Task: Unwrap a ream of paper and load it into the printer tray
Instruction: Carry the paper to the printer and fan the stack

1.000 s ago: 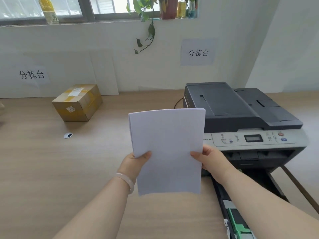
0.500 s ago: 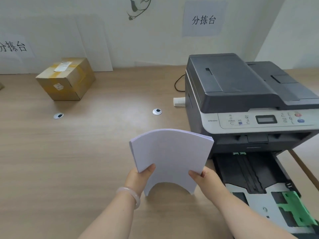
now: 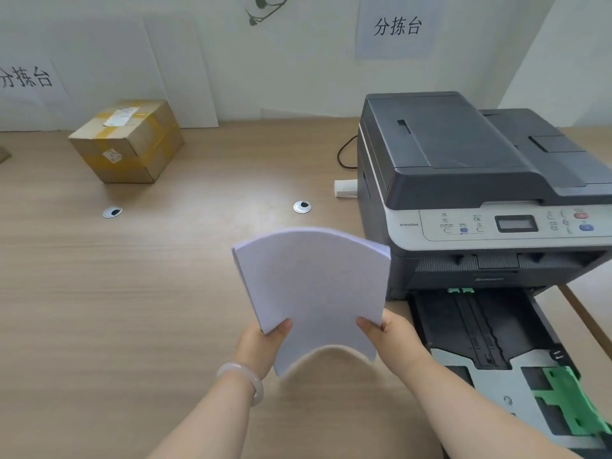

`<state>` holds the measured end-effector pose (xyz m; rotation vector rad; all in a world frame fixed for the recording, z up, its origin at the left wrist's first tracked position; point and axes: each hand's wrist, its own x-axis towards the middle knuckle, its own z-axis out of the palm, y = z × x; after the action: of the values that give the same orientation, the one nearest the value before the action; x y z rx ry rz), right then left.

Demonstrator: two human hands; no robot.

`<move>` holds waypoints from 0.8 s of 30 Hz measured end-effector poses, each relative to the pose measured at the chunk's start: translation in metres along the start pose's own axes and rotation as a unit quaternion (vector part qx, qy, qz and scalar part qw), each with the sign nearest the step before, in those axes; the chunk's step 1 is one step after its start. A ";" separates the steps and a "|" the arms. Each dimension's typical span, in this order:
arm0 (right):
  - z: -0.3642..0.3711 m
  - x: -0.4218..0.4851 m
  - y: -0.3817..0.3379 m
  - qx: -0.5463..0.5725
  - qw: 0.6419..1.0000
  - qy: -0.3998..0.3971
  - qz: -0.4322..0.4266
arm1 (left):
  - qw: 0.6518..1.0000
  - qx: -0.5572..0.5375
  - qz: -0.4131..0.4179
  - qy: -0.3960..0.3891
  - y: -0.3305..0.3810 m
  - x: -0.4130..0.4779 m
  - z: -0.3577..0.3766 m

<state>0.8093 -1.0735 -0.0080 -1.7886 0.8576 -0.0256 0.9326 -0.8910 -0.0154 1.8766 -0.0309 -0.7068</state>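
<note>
A white paper stack (image 3: 314, 286) is bowed upward into an arch above the wooden table, just left of the printer. My left hand (image 3: 263, 346) grips its near left corner and my right hand (image 3: 394, 339) grips its near right corner. The grey and dark printer (image 3: 463, 180) stands at the right. Its paper tray (image 3: 480, 329) is pulled out toward me, with no paper in it, and has green guides (image 3: 569, 402) at the near end.
A taped cardboard box (image 3: 127, 140) sits at the back left of the table (image 3: 116, 309). Two round cable grommets (image 3: 302, 207) lie in the tabletop. A white adapter (image 3: 346, 188) and a dark cable (image 3: 346, 154) sit beside the printer's left side.
The stack went from flat and upright to bent in an arch and lower over the table. My view tilted down, showing the pulled-out tray.
</note>
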 end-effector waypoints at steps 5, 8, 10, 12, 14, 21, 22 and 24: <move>-0.027 -0.006 -0.038 0.025 0.999 -0.007 -0.037 | 0.999 -0.014 0.020 0.026 0.043 -0.017 -0.005; -0.057 -0.017 -0.073 0.061 0.995 -0.009 -0.073 | 0.996 -0.060 0.068 0.008 0.080 -0.036 -0.011; -0.078 -0.027 -0.096 0.095 0.991 -0.011 -0.089 | 0.991 -0.098 0.091 -0.007 0.106 -0.053 -0.014; -0.097 -0.038 -0.115 0.138 0.986 -0.029 -0.090 | 0.986 -0.126 0.103 -0.036 0.128 -0.069 -0.015; -0.115 -0.050 -0.129 0.179 0.979 -0.049 -0.083 | 0.982 -0.145 0.104 -0.067 0.143 -0.083 -0.016; -0.146 -0.103 -0.124 0.195 0.980 -0.018 -0.042 | 0.975 -0.149 0.073 -0.145 0.156 -0.130 -0.005; -0.147 -0.112 -0.118 0.192 0.981 -0.010 -0.033 | 0.975 -0.148 0.069 -0.151 0.153 -0.134 -0.002; -0.149 -0.130 -0.105 0.194 0.981 0.007 -0.022 | 0.975 -0.142 0.058 -0.159 0.145 -0.142 0.005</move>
<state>0.7084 -1.1082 0.1880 -1.4398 0.7638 -0.2202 0.8570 -0.9077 0.1723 1.4643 -0.2309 -0.8750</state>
